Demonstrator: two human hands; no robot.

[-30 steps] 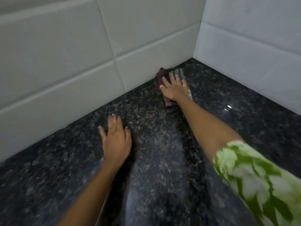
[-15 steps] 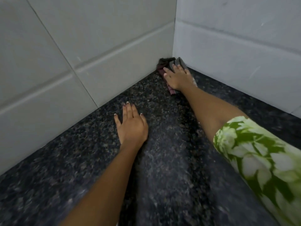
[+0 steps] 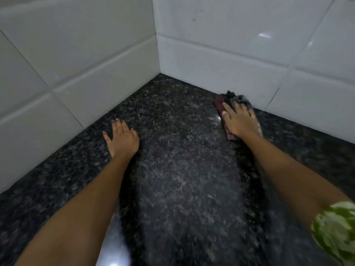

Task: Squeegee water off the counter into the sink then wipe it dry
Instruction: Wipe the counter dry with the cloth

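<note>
The right hand [image 3: 239,121] is pressing flat, fingers spread, on the cloth [image 3: 221,106] against the wall [image 3: 230,60]; the left hand [image 3: 123,140] is lying open, empty, bracing on the counter [image 3: 182,169]. Drying is underway; next probably calls for sweeping the cloth along the wall

Cloth [image 3: 222,110] under right hand [image 3: 239,122], against wall [image 3: 221,70]; left hand [image 3: 123,140] on counter [image 3: 182,169].

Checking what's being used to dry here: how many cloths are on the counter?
1. The cloth lies flat under the right hand, against the right-side wall near the corner. The left hand rests bare on the counter. Part of the cloth is hidden under the hand.
</note>
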